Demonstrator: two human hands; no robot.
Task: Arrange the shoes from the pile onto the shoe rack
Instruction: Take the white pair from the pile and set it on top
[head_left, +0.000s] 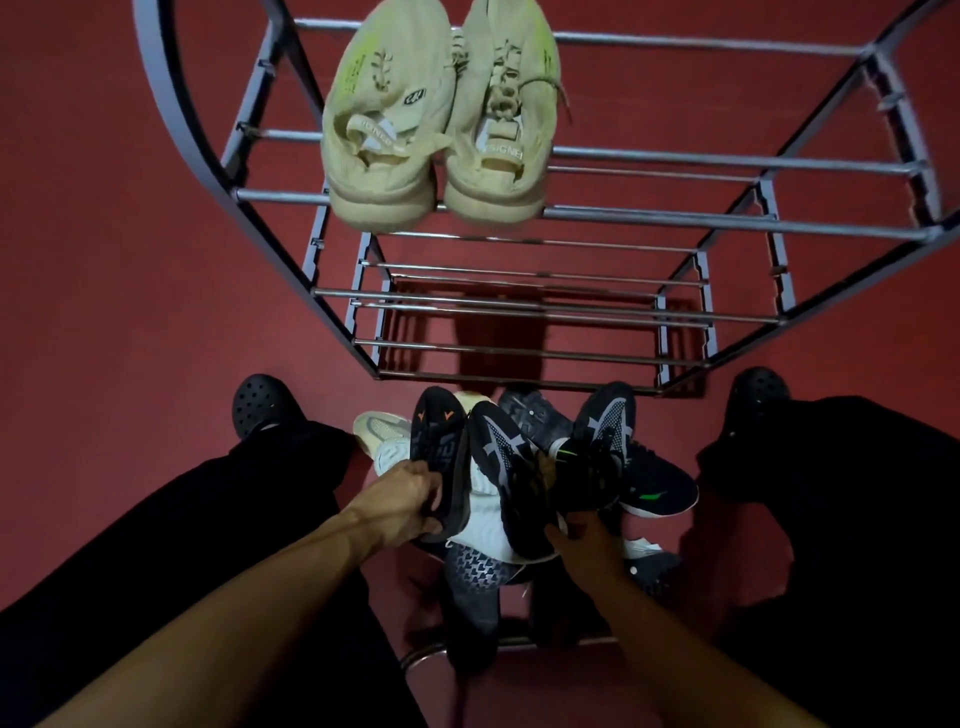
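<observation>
A metal shoe rack (649, 158) stands ahead of me on a red floor. A pair of cream sneakers (436, 114) rests on its top tier at the left. Below, between my feet, lies a pile of shoes (524, 467), mostly black sneakers with some white ones. My left hand (402, 501) is shut on a black shoe with orange marks (439, 447) at the pile's left. My right hand (584, 545) grips a black sneaker with a grey pattern (506, 467) in the pile's middle; its fingers are partly hidden by the shoe.
My two legs in dark trousers and black clogs (260, 402) (758, 389) flank the pile. The rack's lower tiers (519, 306) hold no shoes. A black sneaker with a green mark (649, 488) lies at the pile's right. Red floor surrounds everything.
</observation>
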